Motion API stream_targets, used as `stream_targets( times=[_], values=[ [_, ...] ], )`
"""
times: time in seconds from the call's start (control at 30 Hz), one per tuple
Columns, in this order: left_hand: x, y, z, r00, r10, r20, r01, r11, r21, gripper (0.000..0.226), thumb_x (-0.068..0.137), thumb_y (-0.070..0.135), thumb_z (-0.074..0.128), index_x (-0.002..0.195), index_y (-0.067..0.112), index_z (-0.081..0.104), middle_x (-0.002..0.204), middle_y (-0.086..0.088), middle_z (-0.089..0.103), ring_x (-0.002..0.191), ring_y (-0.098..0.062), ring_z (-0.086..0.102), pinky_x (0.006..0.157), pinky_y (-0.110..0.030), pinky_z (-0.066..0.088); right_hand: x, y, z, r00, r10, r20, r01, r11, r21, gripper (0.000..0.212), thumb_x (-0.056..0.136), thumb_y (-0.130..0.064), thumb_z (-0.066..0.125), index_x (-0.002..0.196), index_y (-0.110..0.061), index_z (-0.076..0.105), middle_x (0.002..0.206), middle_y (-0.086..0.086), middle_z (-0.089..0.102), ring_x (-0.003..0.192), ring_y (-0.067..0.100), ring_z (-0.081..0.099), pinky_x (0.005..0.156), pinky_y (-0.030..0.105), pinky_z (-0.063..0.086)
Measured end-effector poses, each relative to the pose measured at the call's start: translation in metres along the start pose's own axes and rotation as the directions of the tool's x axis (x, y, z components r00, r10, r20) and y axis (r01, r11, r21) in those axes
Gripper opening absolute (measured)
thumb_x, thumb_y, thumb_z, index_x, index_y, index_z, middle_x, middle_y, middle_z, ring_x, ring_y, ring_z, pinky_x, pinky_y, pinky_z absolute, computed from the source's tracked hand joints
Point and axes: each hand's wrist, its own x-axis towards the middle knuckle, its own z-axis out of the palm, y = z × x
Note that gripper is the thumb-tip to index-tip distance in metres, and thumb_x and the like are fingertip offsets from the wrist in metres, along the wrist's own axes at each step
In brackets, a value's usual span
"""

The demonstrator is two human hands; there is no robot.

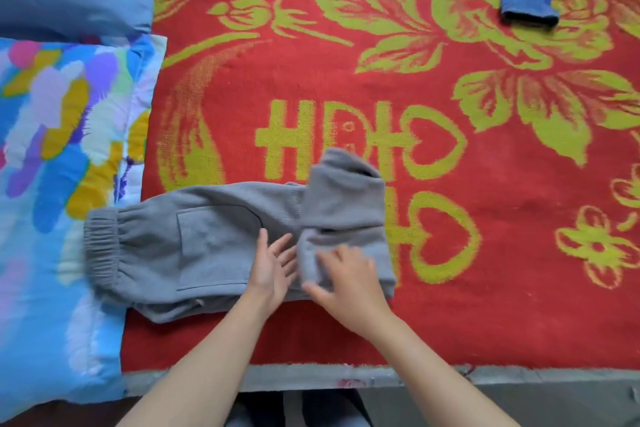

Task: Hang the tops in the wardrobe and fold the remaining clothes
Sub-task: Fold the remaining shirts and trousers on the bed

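Grey knitted sweatpants (pixel 207 239) lie across red floral blanket (pixel 346 80) near its front edge, waistband toward multicoloured pillow (pixel 62 184), legs folded back over the middle. Left hand (pixel 273 267) rests flat on the cloth, fingers straight and spread. Right hand (pixel 349 281), blurred, curls fingers and thumb round the folded leg end.

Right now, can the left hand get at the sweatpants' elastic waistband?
Probably yes. The left hand lies flat on the grey sweatpants, and only bare fabric lies between it and the waistband; nothing covers it.
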Motion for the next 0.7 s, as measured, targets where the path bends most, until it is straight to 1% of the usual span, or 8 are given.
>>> stream_targets(
  times=[0.07,0.13,0.23,0.3,0.4,0.53,0.6,0.7],
  values=[
    [0.002,0.003,-0.014,1.000,0.028,-0.012,-0.027,0.999,0.022,0.050,0.088,0.055,0.046,0.112,0.012,0.057,0.108,-0.012,0.065,0.098,-0.024,0.061,0.089,-0.040,0.046,-0.004,0.000,0.019,0.963,-0.004,0.270,0.020,0.998,-0.055,0.077,0.068,-0.064,0.016,0.114,-0.019,0.059,0.112,0.004,0.057,0.111,0.024,0.049,0.087,0.037,0.035],
    [0.006,-0.007,-0.023,0.996,0.087,-0.020,-0.077,0.947,0.313,0.057,0.072,0.039,0.073,0.117,0.009,0.056,0.118,-0.014,0.064,0.105,-0.025,0.061,0.094,-0.040,0.048,-0.008,0.010,0.027,0.967,0.090,0.237,-0.096,0.995,0.011,0.067,0.072,-0.052,0.022,0.108,-0.013,0.064,0.107,0.007,0.060,0.105,0.027,0.057,0.083,0.038,0.044],
    [0.009,-0.017,-0.020,0.960,0.276,-0.043,-0.196,0.774,0.602,0.035,0.082,0.006,0.068,0.115,0.007,0.055,0.111,-0.009,0.064,0.102,-0.023,0.060,0.088,-0.030,0.048,-0.010,0.029,0.031,0.957,0.279,0.076,-0.284,0.956,0.075,0.042,0.078,-0.031,0.043,0.100,-0.007,0.070,0.102,0.016,0.065,0.093,0.034,0.066,0.068,0.042,0.054],
    [0.007,-0.018,-0.016,0.949,0.311,-0.055,-0.219,0.773,0.596,0.028,0.085,-0.004,0.059,0.109,0.010,0.056,0.097,-0.002,0.063,0.088,-0.014,0.060,0.074,-0.019,0.048,-0.010,0.041,0.033,0.908,0.418,-0.019,-0.414,0.904,0.103,0.040,0.090,-0.025,0.050,0.126,-0.010,0.058,0.132,0.020,0.050,0.123,0.036,0.047,0.092,0.048,0.044],
    [0.000,-0.021,-0.022,0.960,0.280,-0.013,-0.225,0.797,0.561,0.031,0.087,-0.004,0.057,0.115,0.011,0.056,0.101,-0.001,0.064,0.085,-0.005,0.060,0.069,-0.012,0.048,-0.007,0.058,0.030,0.770,0.632,0.082,-0.635,0.751,0.181,0.059,0.096,-0.035,0.045,0.148,-0.018,0.024,0.154,0.014,0.016,0.141,0.030,0.015,0.109,0.044,0.024],
    [-0.001,-0.018,-0.025,0.960,0.277,0.038,-0.242,0.759,0.605,0.041,0.085,-0.004,0.057,0.122,0.013,0.053,0.111,0.000,0.065,0.090,-0.002,0.059,0.071,-0.009,0.046,0.010,0.050,0.028,0.933,0.355,-0.059,-0.355,0.935,0.016,0.054,0.091,-0.031,0.053,0.140,-0.010,0.041,0.146,0.021,0.034,0.135,0.035,0.034,0.098,0.049,0.040],
    [-0.002,-0.015,-0.020,0.955,0.285,0.082,-0.273,0.740,0.615,0.046,0.084,-0.006,0.057,0.126,0.014,0.051,0.110,0.002,0.064,0.090,0.001,0.058,0.070,-0.004,0.044,0.036,0.042,0.023,0.955,0.204,-0.215,-0.202,0.979,0.031,0.049,0.082,-0.033,0.049,0.120,-0.005,0.060,0.128,0.021,0.055,0.117,0.037,0.055,0.081,0.048,0.051],
    [-0.008,-0.015,-0.014,0.942,0.317,0.107,-0.313,0.725,0.614,0.051,0.084,-0.008,0.056,0.127,0.017,0.050,0.110,0.001,0.064,0.089,0.003,0.058,0.072,-0.003,0.044,0.088,0.025,-0.001,0.954,0.061,-0.293,-0.039,0.996,0.081,0.044,0.083,-0.038,0.049,0.110,-0.007,0.065,0.113,0.014,0.064,0.109,0.033,0.059,0.082,0.044,0.049]
  ],
)
